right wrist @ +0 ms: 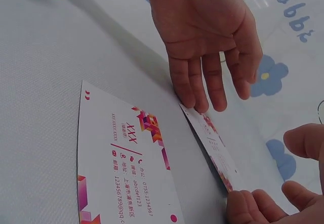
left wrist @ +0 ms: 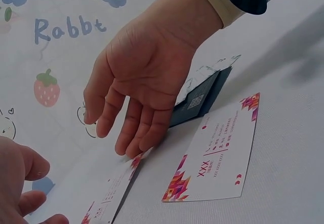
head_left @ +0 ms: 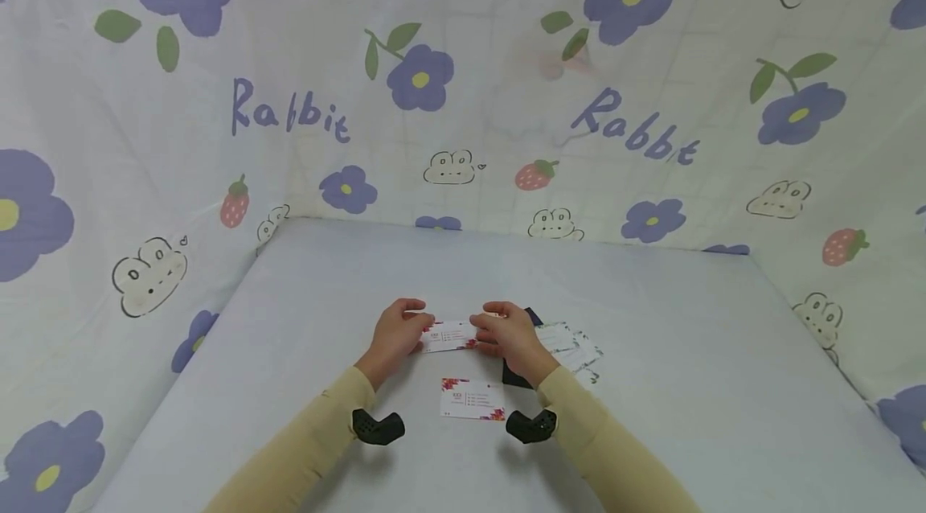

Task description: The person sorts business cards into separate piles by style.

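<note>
A white business card (head_left: 450, 336) with red and purple corners lies between the two hands. My left hand (head_left: 396, 336) is at its left end, its fingertips touching the card's edge in the right wrist view. The right hand (head_left: 512, 340) stands at the opposite end with fingers loosely extended, touching that edge. A dark strip shows under the card's near side; whether it is one card or a thin stack I cannot tell. Closer to the body, a matching business card (head_left: 472, 400) lies flat, printed side up.
Right of the right hand, several white cards with green leaf corners (head_left: 571, 344) lie fanned out beside a dark flat piece (head_left: 515, 375), partly hidden by that hand. The white table (head_left: 347, 272) meets a patterned cloth (head_left: 506, 111) at the back and sides.
</note>
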The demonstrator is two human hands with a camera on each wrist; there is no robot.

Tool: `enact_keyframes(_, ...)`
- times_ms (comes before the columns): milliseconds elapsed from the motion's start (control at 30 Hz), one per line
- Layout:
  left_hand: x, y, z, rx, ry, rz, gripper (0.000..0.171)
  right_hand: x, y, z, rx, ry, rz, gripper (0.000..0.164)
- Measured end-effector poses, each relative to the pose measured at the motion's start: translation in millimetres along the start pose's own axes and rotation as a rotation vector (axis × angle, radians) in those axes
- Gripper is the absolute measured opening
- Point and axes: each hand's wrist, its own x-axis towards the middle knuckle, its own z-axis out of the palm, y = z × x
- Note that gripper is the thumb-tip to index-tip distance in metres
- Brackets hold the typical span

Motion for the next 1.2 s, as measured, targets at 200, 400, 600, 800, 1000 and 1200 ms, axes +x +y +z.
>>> enact_keyframes(200, 0.3, -3.6, 0.6, -0.013, 0.007, -0.003, 0.037, 1.2, 3.3, -1.8, 0.011, -0.002, 0.019, 0.051)
enact_keyframes(400, -1.6, -4.4, -0.6, -0.091, 0.0, -0.039, 0.036, 0.6, 5.8, -3.2, -0.017, 0.005, 0.018, 0.048)
enact_keyframes(600, -7.3, -1.2, -2.0, -0.219, -0.024, -0.098, 0.035, -1.3, 8.8, -2.7, -0.085, 0.052, -0.017, 0.046)
enact_keyframes(800, -12.9, 0.6, -2.0, -0.291, -0.062, -0.15, 0.039, -2.6, 12.6, -4.4, -0.099, 0.094, -0.035, 0.047)
enact_keyframes(1000, -15.7, -3.6, -1.9, -0.325, -0.073, -0.162, 0.041, -7.7, 14.6, -7.9, -0.079, 0.085, -0.023, 0.048)
enact_keyframes(1200, -16.0, -7.6, 1.4, -0.335, -0.078, -0.156, 0.043, -14.0, 16.2, -10.8, -0.047, 0.078, -0.004, 0.046)
